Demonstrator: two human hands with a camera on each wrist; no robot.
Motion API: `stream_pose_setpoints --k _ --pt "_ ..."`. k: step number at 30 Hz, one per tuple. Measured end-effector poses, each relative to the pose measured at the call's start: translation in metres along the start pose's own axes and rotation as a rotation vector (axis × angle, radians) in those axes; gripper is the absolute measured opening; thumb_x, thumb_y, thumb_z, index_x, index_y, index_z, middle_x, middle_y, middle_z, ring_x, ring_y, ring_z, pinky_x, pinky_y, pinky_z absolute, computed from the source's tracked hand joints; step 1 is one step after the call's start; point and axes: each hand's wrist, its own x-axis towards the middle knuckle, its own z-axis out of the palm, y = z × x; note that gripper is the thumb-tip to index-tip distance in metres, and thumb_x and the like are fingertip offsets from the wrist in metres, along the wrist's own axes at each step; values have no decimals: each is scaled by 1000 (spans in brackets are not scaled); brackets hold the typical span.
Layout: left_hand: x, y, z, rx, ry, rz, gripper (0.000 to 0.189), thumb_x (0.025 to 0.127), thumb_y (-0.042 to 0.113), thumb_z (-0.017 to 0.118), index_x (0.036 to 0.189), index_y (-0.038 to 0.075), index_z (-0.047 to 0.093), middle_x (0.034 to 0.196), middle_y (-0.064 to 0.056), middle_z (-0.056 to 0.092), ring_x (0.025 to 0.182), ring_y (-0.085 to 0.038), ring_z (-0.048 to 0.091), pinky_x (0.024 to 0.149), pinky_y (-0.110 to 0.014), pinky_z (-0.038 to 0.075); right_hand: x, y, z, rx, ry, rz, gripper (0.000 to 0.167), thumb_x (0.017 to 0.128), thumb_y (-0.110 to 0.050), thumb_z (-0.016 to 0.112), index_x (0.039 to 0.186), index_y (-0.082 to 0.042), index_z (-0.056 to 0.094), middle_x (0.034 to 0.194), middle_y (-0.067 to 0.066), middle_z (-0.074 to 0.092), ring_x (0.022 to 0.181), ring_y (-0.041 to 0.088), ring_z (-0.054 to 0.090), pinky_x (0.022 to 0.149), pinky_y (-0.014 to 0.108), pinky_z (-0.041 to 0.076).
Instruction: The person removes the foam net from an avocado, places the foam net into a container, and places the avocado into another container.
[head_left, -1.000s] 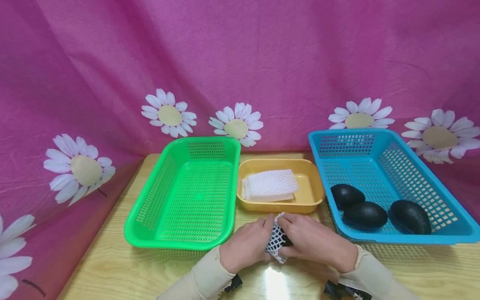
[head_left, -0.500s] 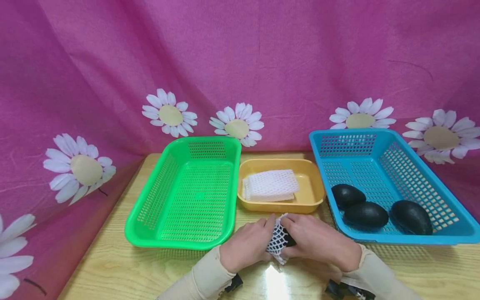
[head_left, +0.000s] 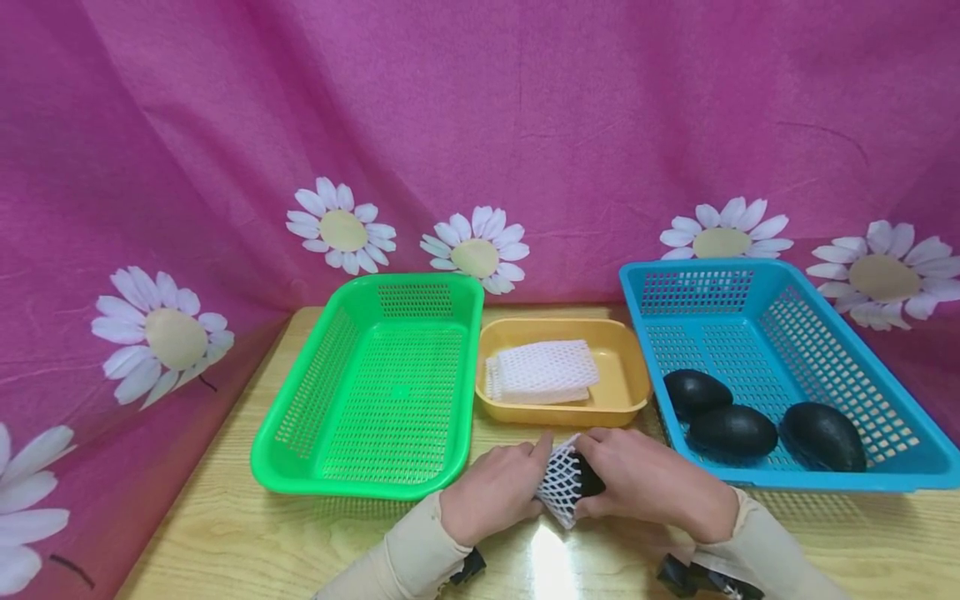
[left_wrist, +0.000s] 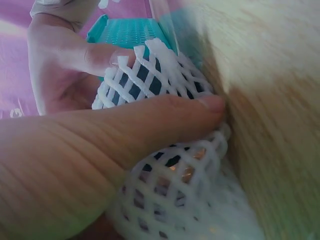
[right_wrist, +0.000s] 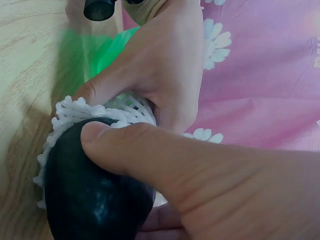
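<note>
Low in the head view, my left hand (head_left: 495,492) grips a white foam net sleeve (head_left: 558,483). In the left wrist view its thumb (left_wrist: 170,117) lies across the mesh. My right hand (head_left: 648,479) holds a dark, smooth avocado (right_wrist: 95,195), its thumb (right_wrist: 115,145) pressed on the skin near the net's edge. One end of the avocado sits inside the net, and dark skin shows through the mesh in the left wrist view. The other end is bare toward my right palm. Both hands work just above the wooden table (head_left: 202,533).
A green basket (head_left: 262,467) stands at left with nothing in it. Behind the hands is a yellow tray (head_left: 626,367) bearing folded white foam nets (head_left: 543,371). To the right, a blue basket (head_left: 795,477) holds three dark avocados (head_left: 731,431). A pink flowered cloth (head_left: 525,125) hangs behind.
My right hand has shifted slightly right along the avocado, and more dark skin shows between it and the net. The left hand keeps nearly the same place on the net.
</note>
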Motion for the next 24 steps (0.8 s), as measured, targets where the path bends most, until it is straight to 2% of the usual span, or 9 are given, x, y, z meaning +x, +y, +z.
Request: stream_pose_setpoints --k 4,8,13,19,24 --pt "-2 0 0 54 26 28 69 82 23 85 138 -3 54 98 -2 76 80 -13 72 70 -26 59 0 -1 1 -5 3 -11 58 72 -45 91 111 -7 69 98 1 70 80 11 64 73 36 57" --pt "-3 0 0 92 51 45 67 83 22 82 138 -6 55 95 -1 76 78 -12 72 69 -26 59 1 -1 3 -11 17 -63 57 74 -42 90 112 -8 66 100 0 67 84 11 63 76 36 57" --pt "-2 0 0 94 48 51 67 82 20 83 137 -6 55 92 -1 75 77 -13 72 69 -27 60 2 -1 5 -11 14 -101 58 75 -41 90 115 -9 63 104 0 65 91 11 63 81 36 59" --pt "-1 -1 0 84 45 49 66 80 16 82 137 -6 56 90 0 75 75 -12 71 67 -26 59 2 0 6 -11 22 -110 57 75 -42 90 114 -10 63 104 -1 65 91 11 63 80 35 59" --pt "-2 -1 1 66 45 63 58 86 11 76 138 -6 56 91 -2 76 76 -13 73 65 -27 59 2 1 5 -5 12 -114 55 74 -40 91 113 -11 63 104 -2 65 90 9 63 79 34 58"
